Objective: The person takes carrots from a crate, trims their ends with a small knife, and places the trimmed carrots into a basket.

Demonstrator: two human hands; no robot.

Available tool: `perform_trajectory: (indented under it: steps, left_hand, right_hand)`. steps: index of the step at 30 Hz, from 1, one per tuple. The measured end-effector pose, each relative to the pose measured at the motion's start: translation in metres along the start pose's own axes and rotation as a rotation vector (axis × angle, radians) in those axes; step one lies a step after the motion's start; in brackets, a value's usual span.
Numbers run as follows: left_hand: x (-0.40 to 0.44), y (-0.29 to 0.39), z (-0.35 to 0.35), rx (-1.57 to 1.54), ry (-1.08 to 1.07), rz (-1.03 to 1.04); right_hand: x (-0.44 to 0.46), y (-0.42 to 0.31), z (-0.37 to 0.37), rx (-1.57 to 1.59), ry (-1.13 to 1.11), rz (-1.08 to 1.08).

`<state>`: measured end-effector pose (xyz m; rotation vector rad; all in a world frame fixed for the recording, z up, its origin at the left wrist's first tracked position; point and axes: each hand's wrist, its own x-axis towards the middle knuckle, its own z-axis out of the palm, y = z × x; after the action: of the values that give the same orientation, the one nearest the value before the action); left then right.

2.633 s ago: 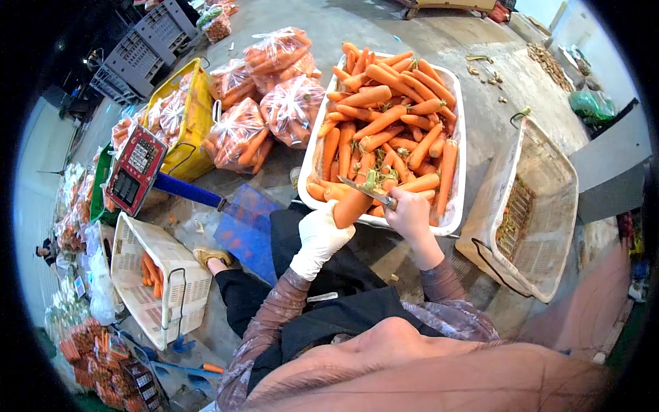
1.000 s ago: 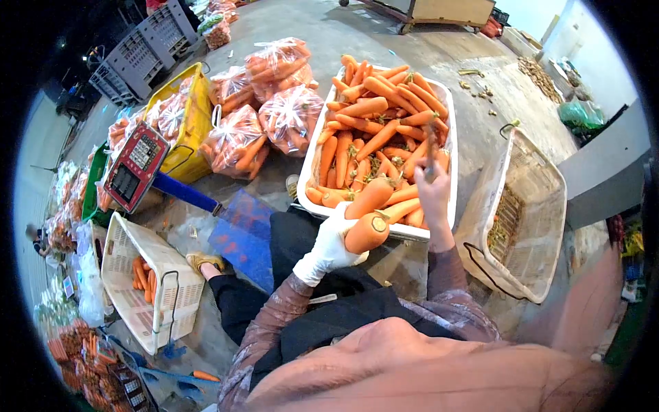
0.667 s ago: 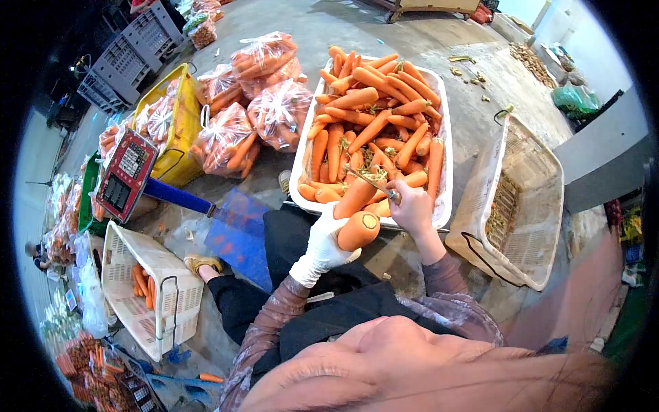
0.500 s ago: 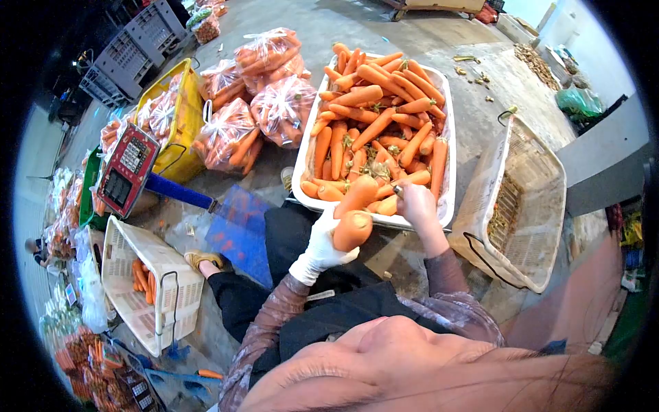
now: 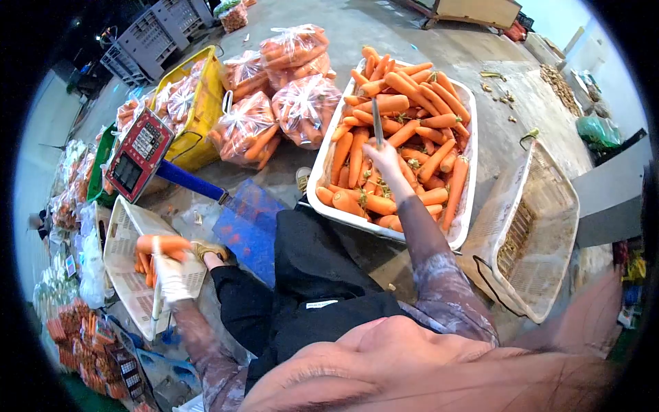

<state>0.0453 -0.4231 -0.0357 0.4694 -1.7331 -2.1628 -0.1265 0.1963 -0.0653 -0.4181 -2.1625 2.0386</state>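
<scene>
My left hand (image 5: pixel 171 273), in a white glove and smeared by motion, grips large carrots (image 5: pixel 162 244) over the left white crate (image 5: pixel 141 302). More carrots (image 5: pixel 145 269) lie inside that crate, partly hidden by the held ones. My bare right hand (image 5: pixel 384 156) is closed around the handle of a knife (image 5: pixel 377 122), its blade pointing up and away above the heap. Beneath it, a white tub (image 5: pixel 322 206) is piled with carrots (image 5: pixel 434 161), some with green stem ends.
Tied clear bags of carrots (image 5: pixel 307 110) stand behind the tub, beside a yellow crate (image 5: pixel 211 89). A red scale display (image 5: pixel 139 152) on a blue post rises at left, above a blue platform (image 5: pixel 247 223). Another white crate (image 5: pixel 532 226) tilts at right.
My left hand has swung left from the tub to the left crate with the carrots. My right hand has moved up and left over the heap, the knife blade now showing.
</scene>
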Motion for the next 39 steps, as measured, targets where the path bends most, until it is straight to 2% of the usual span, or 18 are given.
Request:
perform_trajectory:
  steps: [2, 3, 4, 5, 7, 10, 14, 16, 20, 24, 26, 27, 28, 32, 33, 36, 38, 39]
  left_hand:
    - [0.008, 0.035, -0.015, 0.38, 0.087, 0.322]
    - [0.001, 0.063, 0.002, 0.579, 0.155, 0.488]
    - [-0.015, 0.088, 0.037, 0.205, 0.254, 0.255]
    - [-0.024, 0.098, 0.062, -0.168, 0.337, 0.011]
    - [-0.033, 0.078, 0.077, -0.242, 0.393, -0.192]
    - [-0.048, 0.004, 0.067, -0.262, -0.062, -0.171]
    - [-0.091, -0.013, 0.103, -0.241, 0.109, -0.465]
    - [-0.106, -0.016, 0.121, -0.232, -0.003, -0.474]
    - [-0.116, -0.014, 0.194, -0.33, -0.385, -0.542]
    - [-0.135, -0.032, 0.307, -0.472, -0.767, -0.615]
    - [-0.16, -0.04, 0.365, -0.319, -0.845, -0.598]
    - [-0.166, -0.061, 0.381, -0.375, -0.934, -0.616]
    - [-0.173, -0.061, 0.392, -0.374, -0.875, -0.792]
    - [-0.185, -0.039, 0.411, -0.708, -0.852, -0.697]
    - [-0.18, -0.026, 0.411, -0.785, -1.026, -0.704]
    - [-0.182, -0.027, 0.408, -0.826, -0.907, -0.748]
    - [-0.18, -0.039, 0.407, -0.505, -0.781, -0.67]
    - [-0.172, -0.052, 0.41, -0.392, -0.705, -0.59]
  right_hand:
    - [0.033, -0.012, 0.039, 0.085, 0.132, 0.043]
    - [0.042, -0.024, 0.051, 0.136, 0.101, 0.219]
    - [0.049, -0.037, 0.061, 0.188, 0.073, 0.396]
    - [0.066, -0.025, 0.077, 0.236, 0.077, 0.385]
    - [0.082, -0.012, 0.088, 0.163, 0.145, 0.389]
    - [0.099, 0.007, 0.101, 0.113, 0.263, 0.41]
    - [0.097, 0.015, 0.096, 0.429, 0.308, 0.329]
    - [0.051, -0.02, 0.059, 0.645, 0.155, 0.479]
    - [-0.026, -0.011, -0.012, 0.663, -0.275, 0.444]
    - [-0.147, -0.029, -0.013, 0.562, -0.148, 0.373]
    - [-0.18, -0.014, -0.013, 0.49, -0.213, 0.212]
    - [-0.208, -0.058, -0.019, 0.352, -0.265, 0.216]
    - [-0.219, -0.055, -0.019, 0.281, -0.251, 0.094]
    - [-0.225, -0.057, -0.048, 0.339, -0.283, 0.104]
    - [-0.228, -0.056, -0.054, 0.318, -0.312, 0.115]
    - [-0.228, -0.046, -0.066, 0.296, -0.391, 0.288]
    - [-0.227, -0.047, -0.067, -0.068, -0.305, 0.052]
    - [-0.227, -0.05, -0.07, -0.039, -0.195, -0.021]
